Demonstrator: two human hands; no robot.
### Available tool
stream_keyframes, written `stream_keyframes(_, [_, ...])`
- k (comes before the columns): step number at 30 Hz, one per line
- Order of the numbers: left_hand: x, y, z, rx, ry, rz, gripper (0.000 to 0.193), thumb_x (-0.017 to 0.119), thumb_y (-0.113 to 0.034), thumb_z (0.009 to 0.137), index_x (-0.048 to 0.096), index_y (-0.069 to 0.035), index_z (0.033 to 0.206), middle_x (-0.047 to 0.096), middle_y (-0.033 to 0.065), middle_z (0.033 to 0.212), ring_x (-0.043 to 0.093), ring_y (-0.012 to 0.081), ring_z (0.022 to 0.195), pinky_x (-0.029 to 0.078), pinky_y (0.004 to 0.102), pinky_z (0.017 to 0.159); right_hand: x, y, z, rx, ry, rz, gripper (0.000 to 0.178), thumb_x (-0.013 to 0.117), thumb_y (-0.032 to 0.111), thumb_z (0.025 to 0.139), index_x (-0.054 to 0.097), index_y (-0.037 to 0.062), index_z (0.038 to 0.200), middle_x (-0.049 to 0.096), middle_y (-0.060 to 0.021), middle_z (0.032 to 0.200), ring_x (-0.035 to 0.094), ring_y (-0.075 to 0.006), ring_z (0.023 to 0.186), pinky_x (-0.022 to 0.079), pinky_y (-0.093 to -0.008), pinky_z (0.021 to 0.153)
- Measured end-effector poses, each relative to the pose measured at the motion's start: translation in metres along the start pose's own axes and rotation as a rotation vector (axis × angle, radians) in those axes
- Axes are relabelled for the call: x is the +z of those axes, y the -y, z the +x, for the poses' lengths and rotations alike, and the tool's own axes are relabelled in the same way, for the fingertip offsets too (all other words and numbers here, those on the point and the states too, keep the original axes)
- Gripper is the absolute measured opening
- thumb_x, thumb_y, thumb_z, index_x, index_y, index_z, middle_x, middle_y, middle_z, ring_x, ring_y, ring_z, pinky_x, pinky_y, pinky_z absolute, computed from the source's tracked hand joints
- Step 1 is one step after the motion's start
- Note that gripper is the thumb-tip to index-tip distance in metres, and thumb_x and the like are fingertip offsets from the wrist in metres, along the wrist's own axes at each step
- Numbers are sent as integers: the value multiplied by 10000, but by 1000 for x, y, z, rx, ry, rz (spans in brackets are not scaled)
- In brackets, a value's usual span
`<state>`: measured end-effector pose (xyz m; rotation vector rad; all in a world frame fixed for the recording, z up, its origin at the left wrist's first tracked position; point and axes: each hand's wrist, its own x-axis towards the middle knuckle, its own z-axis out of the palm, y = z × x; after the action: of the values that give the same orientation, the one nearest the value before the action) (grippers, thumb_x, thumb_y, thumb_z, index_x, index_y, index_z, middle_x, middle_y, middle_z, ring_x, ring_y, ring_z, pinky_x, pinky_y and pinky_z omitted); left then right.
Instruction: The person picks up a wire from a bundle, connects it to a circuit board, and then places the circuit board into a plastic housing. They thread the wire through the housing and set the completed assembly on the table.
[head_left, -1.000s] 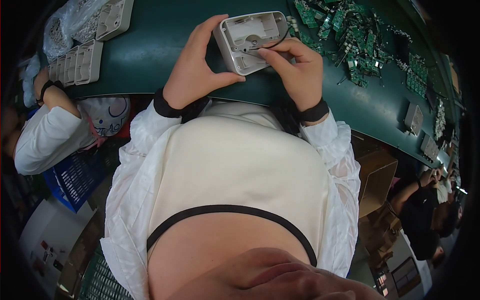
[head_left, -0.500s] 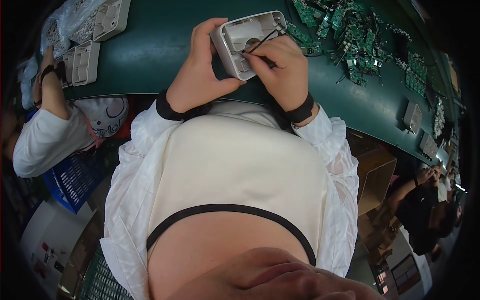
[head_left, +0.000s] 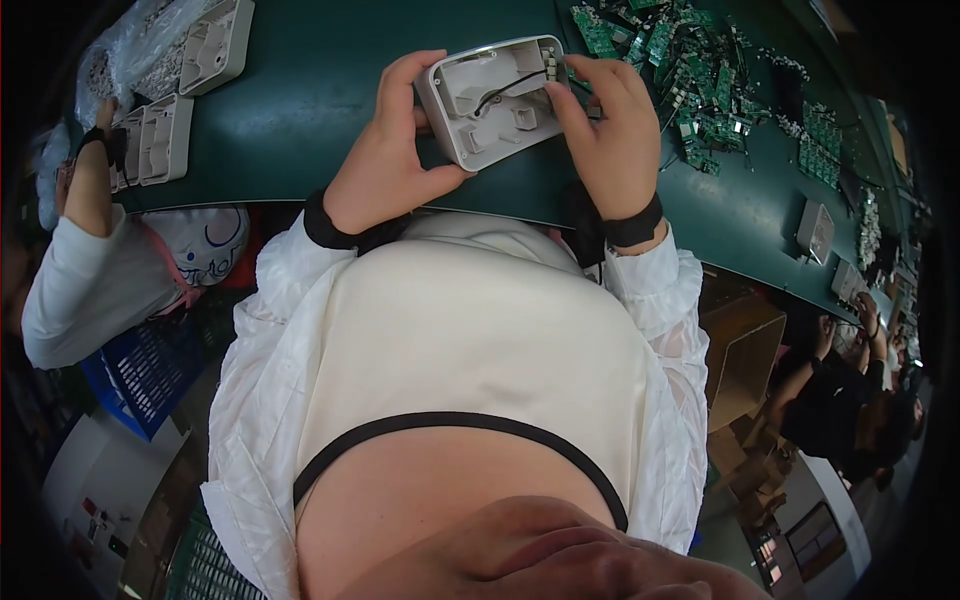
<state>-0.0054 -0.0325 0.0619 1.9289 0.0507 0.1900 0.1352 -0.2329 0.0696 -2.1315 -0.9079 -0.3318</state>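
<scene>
A white plastic housing (head_left: 500,155), open side up with moulded compartments, is held tilted above the table's near edge. My left hand (head_left: 375,155) grips its left side, thumb along the near corner and fingers around the far side. My right hand (head_left: 615,135) is closed at the right end, with the thumb tip inside the rim and the index finger at the outer wall. Between them a small circuit board with pale connectors (head_left: 551,66) sits against that end. From it a black cable (head_left: 510,86) curves into the housing's middle.
A heap of green circuit boards (head_left: 700,75) covers the table to the right. More white housings (head_left: 165,140) and a plastic bag of small parts (head_left: 135,50) lie left, by a co-worker's arm (head_left: 92,185). A cardboard box (head_left: 745,350) stands below the table, right.
My right hand has left the cable in the housing's middle and moved right to the board end. The cable now lies inside, let go. The housing has shifted slightly left and down.
</scene>
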Motion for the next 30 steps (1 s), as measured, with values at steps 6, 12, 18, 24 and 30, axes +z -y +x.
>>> stream_keyframes(6, [-1,-3,1,-29,6,11,1007,842,-33,737,226,-61,1533,332,188,1484,657,339,1167,558,397,990,9,-14,-2,93,42,193,220,793,82,859,735,26,1065,693,-60,1042,626,-158,814,499,-269,680])
stream_keyframes(12, [-5,-10,2,-100,15,1,1011,843,-44,733,225,-55,1532,365,207,1462,663,335,1148,565,389,971,13,-9,-2,114,18,263,223,795,68,856,722,24,1062,719,-43,1040,652,-155,855,509,-292,695])
stream_keyframes(18, [-4,-5,0,-71,-32,60,1030,850,-59,713,218,-51,1527,398,218,1439,602,356,1229,519,409,1025,-11,18,5,-151,25,226,309,800,10,810,695,28,1100,733,-88,1041,692,-244,903,536,-343,754])
stream_keyframes(24, [-1,2,1,16,-43,104,1013,831,-57,704,222,-62,1514,362,206,1448,522,364,1293,459,415,1076,-29,27,3,-197,344,223,325,796,-29,776,707,34,1081,727,-117,1008,688,-299,908,543,-355,780])
stream_keyframes(30, [-1,1,1,96,-48,96,997,811,-43,696,232,-74,1507,318,182,1457,487,361,1301,449,410,1077,-37,26,-4,-163,288,194,284,792,-37,773,736,37,1042,727,-112,988,691,-299,913,545,-356,781])
